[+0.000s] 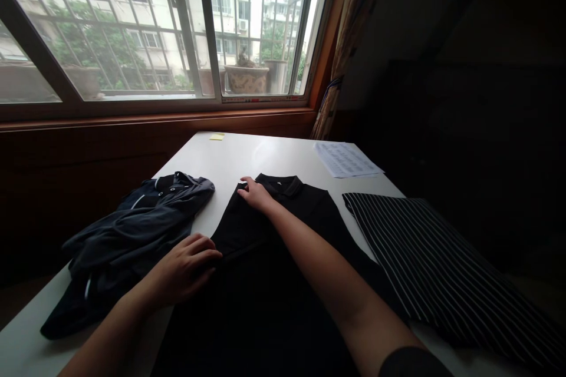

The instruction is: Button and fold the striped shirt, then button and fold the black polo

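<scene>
A black collared shirt (pixel 269 283) lies flat with its collar at the far end. My right hand (pixel 255 194) reaches across it to the shoulder, left of the collar, touching the cloth with fingers apart. At the shirt's left edge, my left hand (pixel 192 262) rests its slightly bent fingers on the fabric, by a crease running across the chest. Its thumb is apart from the other fingers. Neither hand visibly grips anything. The shirt's lower end is too dark to make out.
All this lies on a white table (pixel 260 150). Rumpled dark shirts (pixel 137 230) are piled left, and a black cloth with white stripes (pixel 424 253) lies right. Printed sheets (pixel 347 159) and a yellow sticky note (pixel 217 136) lie toward the barred window (pixel 260 23).
</scene>
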Action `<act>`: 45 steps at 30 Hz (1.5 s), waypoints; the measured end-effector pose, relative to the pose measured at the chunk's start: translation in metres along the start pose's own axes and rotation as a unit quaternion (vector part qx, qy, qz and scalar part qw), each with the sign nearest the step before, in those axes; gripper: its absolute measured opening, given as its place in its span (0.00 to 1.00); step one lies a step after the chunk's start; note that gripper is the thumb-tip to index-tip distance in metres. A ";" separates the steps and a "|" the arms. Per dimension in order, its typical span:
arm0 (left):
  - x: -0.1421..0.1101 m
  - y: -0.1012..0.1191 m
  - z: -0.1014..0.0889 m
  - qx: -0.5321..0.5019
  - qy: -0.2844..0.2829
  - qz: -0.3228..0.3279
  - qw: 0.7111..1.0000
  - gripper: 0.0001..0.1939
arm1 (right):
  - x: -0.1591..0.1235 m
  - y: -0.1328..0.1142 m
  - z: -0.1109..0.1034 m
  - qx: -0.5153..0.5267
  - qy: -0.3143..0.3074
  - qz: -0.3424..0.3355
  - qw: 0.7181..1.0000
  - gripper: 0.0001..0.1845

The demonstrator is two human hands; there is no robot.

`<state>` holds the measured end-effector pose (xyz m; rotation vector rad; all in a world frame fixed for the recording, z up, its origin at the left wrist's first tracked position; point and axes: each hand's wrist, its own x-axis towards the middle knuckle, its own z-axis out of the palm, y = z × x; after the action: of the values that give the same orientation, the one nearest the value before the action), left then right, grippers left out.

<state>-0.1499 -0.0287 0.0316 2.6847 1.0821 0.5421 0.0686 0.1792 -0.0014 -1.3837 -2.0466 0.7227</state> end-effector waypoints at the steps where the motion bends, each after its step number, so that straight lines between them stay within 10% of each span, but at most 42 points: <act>1: 0.000 -0.001 0.001 0.006 -0.002 -0.001 1.000 0.14 | 0.005 -0.002 0.002 0.003 -0.004 0.008 1.000 0.25; 13: 0.003 -0.004 0.017 0.058 -0.005 0.017 0.998 0.17 | 0.036 -0.009 0.024 0.021 -0.023 0.025 0.999 0.22; 31: 0.011 -0.009 0.035 0.133 0.055 -0.025 0.989 0.27 | -0.009 -0.015 0.020 -0.184 0.039 -0.162 0.969 0.12; 37: 0.005 -0.023 0.055 0.174 0.031 -0.045 0.983 0.31 | -0.038 -0.022 0.030 -0.204 -0.039 -0.236 0.949 0.18; 45: 0.000 -0.015 0.061 0.221 0.027 -0.058 0.973 0.34 | -0.036 -0.008 0.039 -0.220 -0.083 -0.172 0.957 0.35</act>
<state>-0.1346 -0.0213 -0.0290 2.9597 1.5200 0.3929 0.0471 0.1384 -0.0277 -1.1618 -2.6084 0.2462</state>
